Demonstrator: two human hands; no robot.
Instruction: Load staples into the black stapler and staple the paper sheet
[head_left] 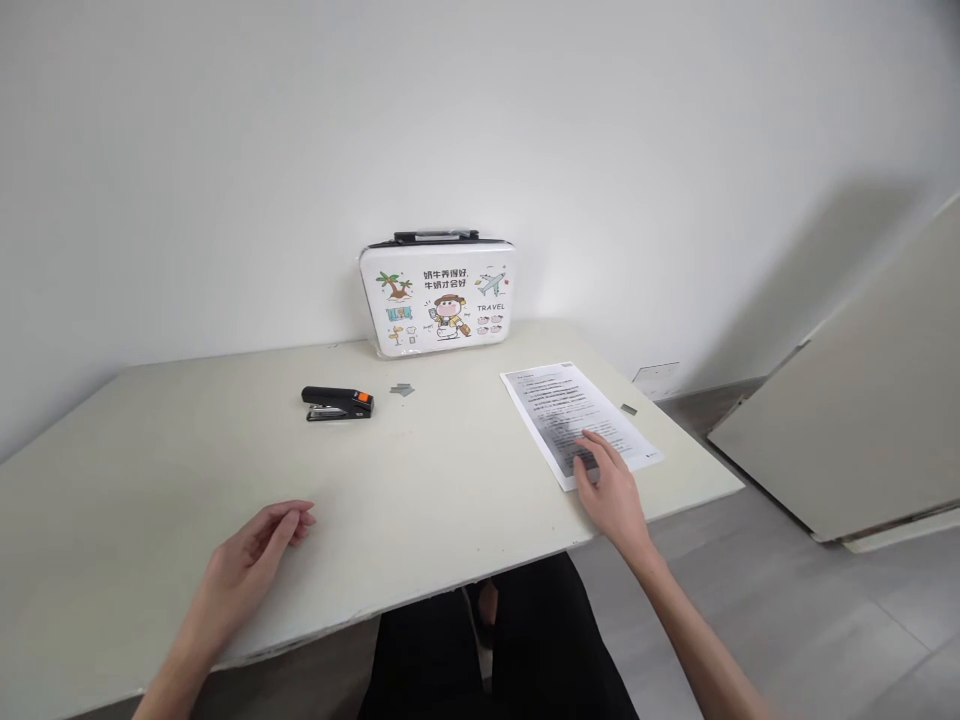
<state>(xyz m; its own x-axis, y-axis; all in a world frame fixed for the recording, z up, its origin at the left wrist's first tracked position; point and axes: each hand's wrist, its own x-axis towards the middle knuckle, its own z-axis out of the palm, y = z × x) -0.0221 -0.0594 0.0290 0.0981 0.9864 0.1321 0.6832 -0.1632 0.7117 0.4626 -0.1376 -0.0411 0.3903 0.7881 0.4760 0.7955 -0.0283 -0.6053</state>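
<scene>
The right hand (611,490) lies flat, fingers spread, on the near end of a printed sheet of paper (574,415) at the right side of the table (150,480), holding nothing. The left hand (251,555) rests on the table near its front edge, fingers loosely curled and empty, well apart from the paper. A black stapler (337,403) with an orange tip lies further back, with what may be a small strip of staples (403,389) just beside it. A white case (437,298) with cartoon pictures stands against the wall.
</scene>
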